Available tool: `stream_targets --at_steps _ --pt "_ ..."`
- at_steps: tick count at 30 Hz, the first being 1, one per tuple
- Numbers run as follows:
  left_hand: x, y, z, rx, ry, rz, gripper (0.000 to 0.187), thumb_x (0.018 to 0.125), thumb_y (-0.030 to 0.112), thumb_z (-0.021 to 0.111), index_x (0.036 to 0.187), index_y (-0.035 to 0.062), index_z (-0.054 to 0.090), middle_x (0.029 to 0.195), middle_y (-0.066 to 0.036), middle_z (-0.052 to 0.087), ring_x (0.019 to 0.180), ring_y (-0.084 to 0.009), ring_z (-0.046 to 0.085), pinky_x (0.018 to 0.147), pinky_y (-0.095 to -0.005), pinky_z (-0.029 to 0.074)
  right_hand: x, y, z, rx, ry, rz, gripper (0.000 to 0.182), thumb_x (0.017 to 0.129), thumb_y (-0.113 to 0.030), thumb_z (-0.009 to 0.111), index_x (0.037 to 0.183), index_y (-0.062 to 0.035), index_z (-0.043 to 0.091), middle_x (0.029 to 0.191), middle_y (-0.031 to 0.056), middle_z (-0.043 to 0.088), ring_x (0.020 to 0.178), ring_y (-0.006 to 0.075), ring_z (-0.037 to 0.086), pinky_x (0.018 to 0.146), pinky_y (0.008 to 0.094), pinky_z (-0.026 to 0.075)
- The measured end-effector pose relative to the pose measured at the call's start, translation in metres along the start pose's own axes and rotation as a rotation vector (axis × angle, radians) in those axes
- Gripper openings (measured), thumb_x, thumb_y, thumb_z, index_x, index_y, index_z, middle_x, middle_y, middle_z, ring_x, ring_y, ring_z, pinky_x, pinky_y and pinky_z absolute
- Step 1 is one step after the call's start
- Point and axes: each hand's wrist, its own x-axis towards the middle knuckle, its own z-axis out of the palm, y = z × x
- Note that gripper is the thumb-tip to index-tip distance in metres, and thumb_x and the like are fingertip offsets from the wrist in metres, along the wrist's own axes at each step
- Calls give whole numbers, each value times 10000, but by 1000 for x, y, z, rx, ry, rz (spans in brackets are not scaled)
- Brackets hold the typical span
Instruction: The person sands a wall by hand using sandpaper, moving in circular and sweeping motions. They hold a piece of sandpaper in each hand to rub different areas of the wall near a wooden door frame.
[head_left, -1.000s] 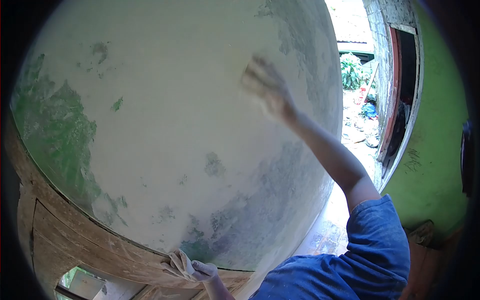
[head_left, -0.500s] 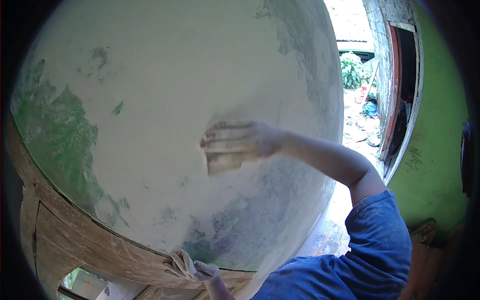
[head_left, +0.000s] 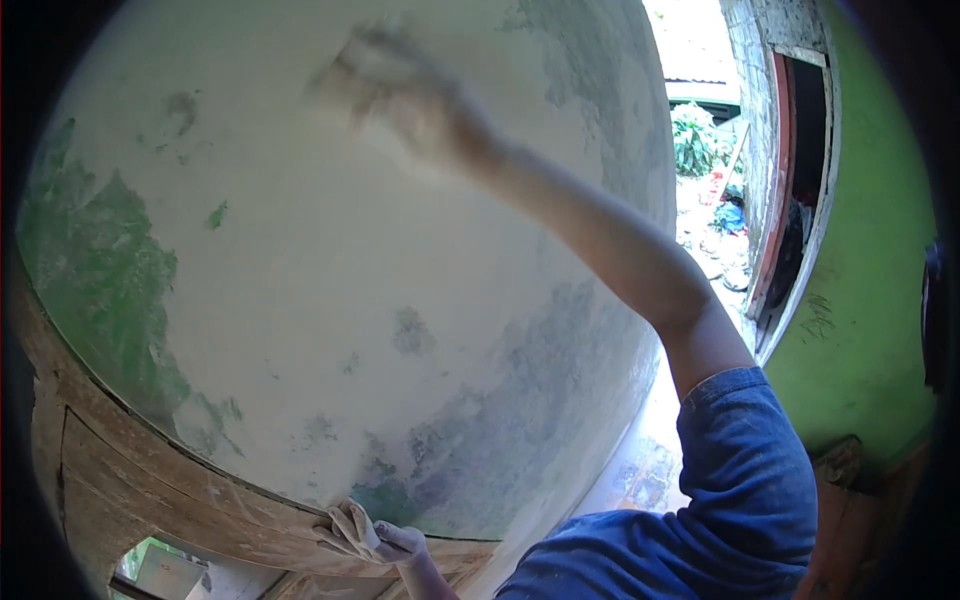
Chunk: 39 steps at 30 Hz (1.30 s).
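Observation:
My right hand (head_left: 395,85) is raised against the upper part of a large whitish wall surface (head_left: 270,290), its fingers smeared by motion. Whether it holds anything is hidden by the blur. Down at the wall's lower edge, my left hand (head_left: 370,535) rests on the brown wooden frame (head_left: 230,510). Its pale, dusty fingers are apart, with nothing visible in them. The wall shows green patches (head_left: 110,290) at the left and grey-blue patches (head_left: 480,430) lower right.
A bright opening with plants (head_left: 693,138) and scattered items lies beyond the wall's right edge. Further right are a doorway with a reddish frame (head_left: 775,190) and a green wall (head_left: 875,230). Below left, a window opening (head_left: 165,570) shows in the woodwork.
My right hand has moved up and left across the wall, and the flat piece seen under its fingers before is no longer distinct. My left hand stays on the frame. The view has shifted slightly.

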Motion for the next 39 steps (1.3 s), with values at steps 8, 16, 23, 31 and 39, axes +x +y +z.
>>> stream_targets --at_steps 8,16,23,31,39 --pt "-3 -4 2 -2 6 20 342 954 132 326 1183 -37 517 1210 -210 555 1222 -397 456 1056 -611 203 -72 -21 -26 474 -220 358 391 898 -82 521 1248 -252 557 1393 -17 443 1322 240 360 1114 381 284" --pt "-21 -10 6 -77 11 -98 329 943 177 347 1163 42 551 1294 -204 507 1310 -452 306 1070 -629 150 -147 -52 -15 -158 189 358 411 823 -13 571 1219 -122 583 1365 94 466 1333 268 346 1107 422 257" --pt "-9 -6 2 -20 -2 -48 343 949 186 335 1177 43 548 1330 -181 482 1335 -448 259 1086 -601 138 -187 -101 -26 5 -549 232 665 838 7 519 1422 -241 319 1515 26 209 1374 239 251 1131 370 240" --pt "-10 -8 3 -74 -4 -53 337 954 191 335 1191 62 535 1331 -178 484 1338 -446 254 1090 -597 135 -137 -57 -18 81 128 482 522 865 42 479 1341 -173 461 1455 37 347 1397 218 187 1149 333 189" --pt "-6 -7 2 -58 9 -14 317 955 191 332 1191 79 511 1276 -157 530 1305 -425 337 1079 -623 154 -157 -83 -18 -188 -349 -87 487 859 -80 555 1326 -192 474 1443 24 368 1351 224 309 1121 384 270"
